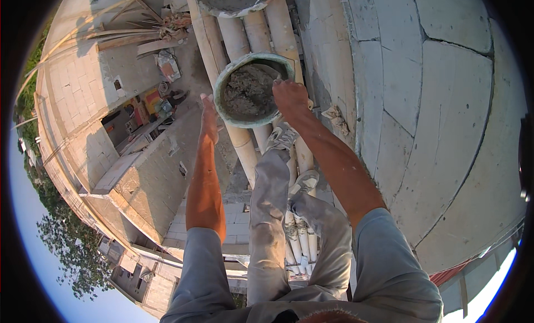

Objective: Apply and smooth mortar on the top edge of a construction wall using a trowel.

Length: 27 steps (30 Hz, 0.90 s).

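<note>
A round, pale-green-rimmed tub point(222, 112) of wet grey mortar point(245, 92) sits on light-coloured poles laid side by side. My right hand point(290, 99) is closed at the tub's right rim, around what looks like a trowel handle; the blade is mostly hidden by the hand and the mortar. Just left of the rim is my left hand point(208, 114), seen edge-on with its fingers stretched out and nothing visible in it. Whether it touches the tub I cannot tell.
Another mortar tub point(233, 11) stands farther along the poles point(242, 142). A grey block wall point(439, 100) rises close on the right. To the left is a drop to a lower level with timber planks point(130, 39) and block walls. My shoes point(282, 138) are on the poles.
</note>
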Motion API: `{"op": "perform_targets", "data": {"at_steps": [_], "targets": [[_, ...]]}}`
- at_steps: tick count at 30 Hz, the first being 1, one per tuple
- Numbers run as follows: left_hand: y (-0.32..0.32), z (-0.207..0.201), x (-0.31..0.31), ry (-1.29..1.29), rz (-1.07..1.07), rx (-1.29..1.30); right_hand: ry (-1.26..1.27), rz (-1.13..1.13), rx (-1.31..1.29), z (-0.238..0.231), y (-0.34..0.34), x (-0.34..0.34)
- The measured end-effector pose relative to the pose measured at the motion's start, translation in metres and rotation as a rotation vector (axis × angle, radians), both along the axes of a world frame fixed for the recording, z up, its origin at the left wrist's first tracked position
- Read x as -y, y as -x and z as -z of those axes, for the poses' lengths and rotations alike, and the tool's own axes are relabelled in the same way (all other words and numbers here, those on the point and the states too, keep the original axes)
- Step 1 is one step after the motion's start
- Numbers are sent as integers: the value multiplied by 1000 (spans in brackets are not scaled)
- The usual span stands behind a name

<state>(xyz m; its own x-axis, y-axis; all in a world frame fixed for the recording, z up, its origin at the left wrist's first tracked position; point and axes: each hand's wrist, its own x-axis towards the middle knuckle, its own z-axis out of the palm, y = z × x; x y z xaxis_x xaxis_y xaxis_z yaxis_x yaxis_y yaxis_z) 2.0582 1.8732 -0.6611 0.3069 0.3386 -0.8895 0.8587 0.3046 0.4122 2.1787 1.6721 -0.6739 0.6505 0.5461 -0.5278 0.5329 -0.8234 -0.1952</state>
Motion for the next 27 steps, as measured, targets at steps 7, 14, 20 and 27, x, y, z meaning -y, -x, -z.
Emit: {"op": "perform_targets", "data": {"at_steps": [7, 14, 20, 27], "targets": [[9, -16, 25, 81, -90, 29, -105, 47, -396, 9, 38, 42], [0, -29, 40, 18, -97, 62, -272, 271, -591, 27, 44, 50], [10, -26, 25, 65, -191, 66, -350, 393, -817, 21, 38, 76], [36, -46, 5, 60, -325, 106, -354, 516, -1026, -30, 41, 87]]}}
